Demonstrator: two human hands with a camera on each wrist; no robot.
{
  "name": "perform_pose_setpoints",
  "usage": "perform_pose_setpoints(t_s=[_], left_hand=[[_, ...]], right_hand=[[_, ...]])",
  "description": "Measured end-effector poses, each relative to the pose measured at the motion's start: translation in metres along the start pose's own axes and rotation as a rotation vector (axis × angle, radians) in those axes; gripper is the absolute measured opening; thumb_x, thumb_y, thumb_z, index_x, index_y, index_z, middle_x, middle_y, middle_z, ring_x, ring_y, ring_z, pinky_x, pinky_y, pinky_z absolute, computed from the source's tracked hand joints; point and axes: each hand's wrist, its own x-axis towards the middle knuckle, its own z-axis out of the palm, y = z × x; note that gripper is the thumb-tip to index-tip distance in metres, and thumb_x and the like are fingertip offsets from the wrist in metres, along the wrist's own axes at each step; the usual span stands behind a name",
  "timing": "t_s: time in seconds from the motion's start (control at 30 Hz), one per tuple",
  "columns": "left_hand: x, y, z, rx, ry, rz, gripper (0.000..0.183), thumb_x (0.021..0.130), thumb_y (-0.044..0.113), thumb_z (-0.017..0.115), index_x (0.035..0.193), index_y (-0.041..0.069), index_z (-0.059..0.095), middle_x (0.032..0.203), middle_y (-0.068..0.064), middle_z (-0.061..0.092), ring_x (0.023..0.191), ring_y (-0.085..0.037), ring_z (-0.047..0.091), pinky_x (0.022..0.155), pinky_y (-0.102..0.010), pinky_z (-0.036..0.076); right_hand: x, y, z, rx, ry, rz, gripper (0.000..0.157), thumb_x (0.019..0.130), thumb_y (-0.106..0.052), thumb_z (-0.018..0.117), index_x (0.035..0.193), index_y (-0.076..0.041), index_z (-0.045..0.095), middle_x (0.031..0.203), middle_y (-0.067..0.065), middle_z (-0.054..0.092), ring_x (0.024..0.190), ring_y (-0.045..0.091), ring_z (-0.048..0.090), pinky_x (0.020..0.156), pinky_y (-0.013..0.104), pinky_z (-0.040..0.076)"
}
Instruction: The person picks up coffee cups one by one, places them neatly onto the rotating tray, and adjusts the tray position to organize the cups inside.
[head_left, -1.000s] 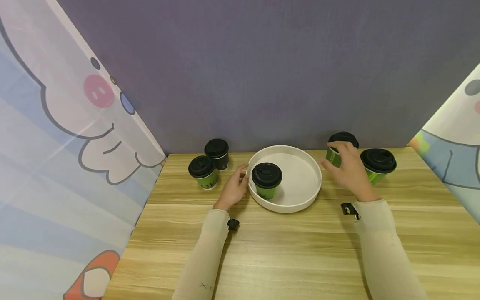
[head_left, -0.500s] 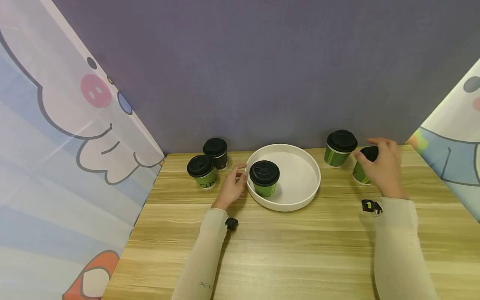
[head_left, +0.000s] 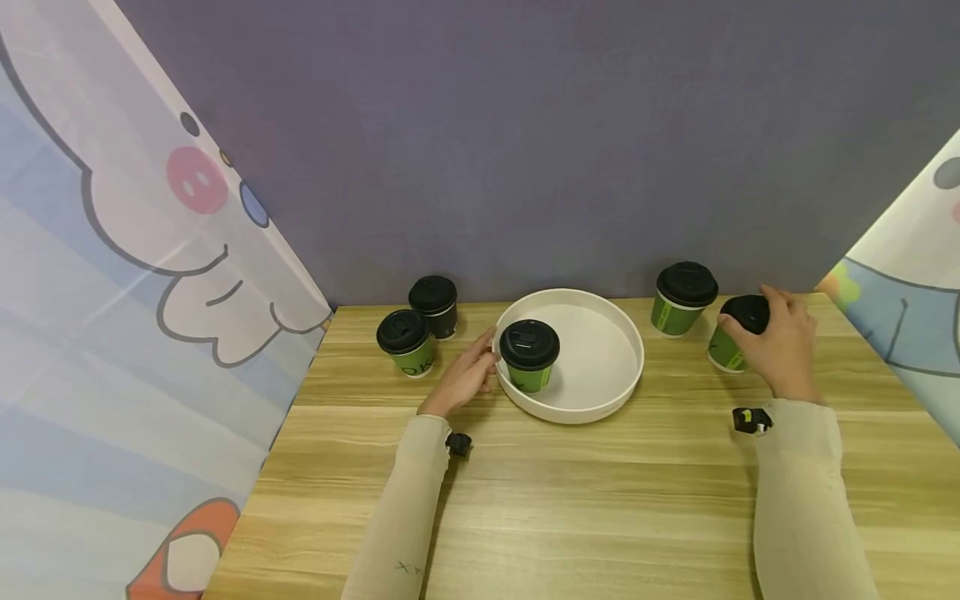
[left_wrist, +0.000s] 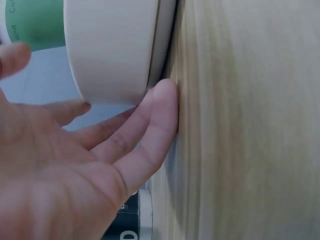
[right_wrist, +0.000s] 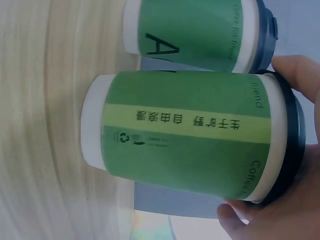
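Note:
My right hand (head_left: 780,346) has its thumb and fingers curled round the black lid of a green paper coffee cup (head_left: 726,348) at the right of the table. That cup stands upright, its green side (right_wrist: 190,135) large in the right wrist view. My left hand (head_left: 463,379) touches the outer wall of a round white tray (head_left: 592,408) with fairly straight fingers (left_wrist: 160,107), low near the tabletop. Inside the tray, to its left, stands another green lidded coffee cup (head_left: 529,358).
Behind and left of the gripped cup stands a green lidded cup (head_left: 681,300). Left of the tray are a green cup (head_left: 408,343) and a black cup (head_left: 435,307), close together. A grey panel (head_left: 495,150) rises along the wooden table's (head_left: 585,508) back edge.
My right hand has moved right, away from the cup at the back, and now grips the lid of the rightmost cup. My left hand stays at the tray.

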Motion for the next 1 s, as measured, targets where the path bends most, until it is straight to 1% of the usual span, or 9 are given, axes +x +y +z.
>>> perform_pose_setpoints(t_s=[0.1, 0.17, 0.23, 0.37, 0.47, 0.63, 0.7, 0.8, 1.0], left_hand=[[-0.001, 0.0, -0.001, 0.006, -0.048, 0.014, 0.071, 0.098, 0.033, 0.046, 0.164, 0.033, 0.021, 0.14, -0.006, 0.06, 0.098, -0.023, 0.063, 0.073, -0.033, 0.057], [-0.001, 0.001, -0.002, 0.005, -0.074, 0.025, 0.079, 0.096, 0.032, 0.053, 0.166, 0.031, 0.017, 0.148, -0.006, 0.056, 0.105, -0.023, 0.064, 0.077, -0.034, 0.056], [-0.001, 0.001, -0.002, 0.012, -0.095, 0.039, 0.089, 0.093, 0.031, 0.063, 0.166, 0.027, 0.012, 0.15, -0.007, 0.055, 0.112, -0.022, 0.065, 0.085, -0.036, 0.056], [0.001, 0.0, -0.002, 0.0, -0.141, 0.08, 0.112, 0.086, 0.033, 0.081, 0.167, 0.021, 0.004, 0.144, -0.01, 0.059, 0.122, -0.022, 0.064, 0.104, -0.041, 0.051], [0.002, 0.001, 0.001, -0.011, -0.151, 0.104, 0.124, 0.081, 0.036, 0.088, 0.167, 0.021, 0.0, 0.155, -0.008, 0.049, 0.134, -0.022, 0.056, 0.115, -0.044, 0.044], [0.001, 0.004, 0.006, 0.043, -0.112, 0.094, 0.137, 0.073, 0.044, 0.093, 0.166, 0.023, -0.005, 0.172, -0.003, 0.019, 0.156, -0.021, 0.026, 0.126, -0.046, 0.025], [0.0, 0.005, 0.008, 0.079, -0.092, 0.089, 0.139, 0.071, 0.046, 0.094, 0.166, 0.023, -0.005, 0.173, -0.004, 0.016, 0.158, -0.021, 0.02, 0.128, -0.047, 0.021], [0.0, 0.005, 0.01, 0.125, -0.066, 0.081, 0.141, 0.069, 0.049, 0.094, 0.166, 0.025, -0.005, 0.173, -0.004, 0.015, 0.158, -0.023, 0.017, 0.128, -0.049, 0.02], [0.002, 0.003, 0.012, 0.142, -0.053, 0.084, 0.142, 0.068, 0.049, 0.095, 0.166, 0.025, -0.005, 0.172, -0.006, 0.018, 0.158, -0.025, 0.019, 0.127, -0.05, 0.021]], right_hand=[[-0.001, 0.004, 0.0, 0.009, -0.031, 0.027, 0.083, 0.101, -0.041, 0.058, 0.162, -0.001, 0.019, 0.159, 0.042, 0.014, 0.138, 0.069, 0.018, 0.101, 0.081, 0.023], [-0.001, 0.004, -0.001, 0.017, -0.042, 0.041, 0.084, 0.101, -0.042, 0.058, 0.163, -0.002, 0.018, 0.158, 0.043, 0.014, 0.136, 0.07, 0.021, 0.1, 0.081, 0.026], [-0.002, 0.004, -0.001, 0.019, -0.054, 0.052, 0.085, 0.1, -0.043, 0.058, 0.163, -0.004, 0.017, 0.156, 0.045, 0.015, 0.131, 0.07, 0.026, 0.097, 0.08, 0.028], [-0.002, 0.004, -0.002, 0.017, -0.074, 0.064, 0.088, 0.099, -0.044, 0.061, 0.163, -0.004, 0.017, 0.153, 0.047, 0.016, 0.123, 0.07, 0.031, 0.094, 0.079, 0.03], [-0.001, 0.005, -0.003, 0.01, -0.087, 0.071, 0.091, 0.098, -0.045, 0.063, 0.163, -0.004, 0.016, 0.152, 0.049, 0.016, 0.122, 0.071, 0.031, 0.093, 0.08, 0.03], [0.0, 0.004, -0.003, -0.003, -0.104, 0.079, 0.094, 0.096, -0.046, 0.065, 0.164, -0.005, 0.014, 0.152, 0.048, 0.015, 0.122, 0.072, 0.031, 0.094, 0.08, 0.03], [0.0, 0.004, -0.003, -0.002, -0.109, 0.082, 0.094, 0.096, -0.046, 0.066, 0.164, -0.005, 0.014, 0.152, 0.048, 0.015, 0.122, 0.071, 0.032, 0.094, 0.08, 0.03], [0.0, 0.004, -0.004, 0.001, -0.115, 0.087, 0.095, 0.096, -0.046, 0.065, 0.164, -0.006, 0.013, 0.151, 0.049, 0.014, 0.121, 0.071, 0.033, 0.093, 0.08, 0.031], [-0.001, 0.002, -0.003, -0.016, -0.099, 0.075, 0.095, 0.096, -0.046, 0.067, 0.164, -0.004, 0.014, 0.15, 0.05, 0.018, 0.119, 0.07, 0.035, 0.092, 0.079, 0.032]])
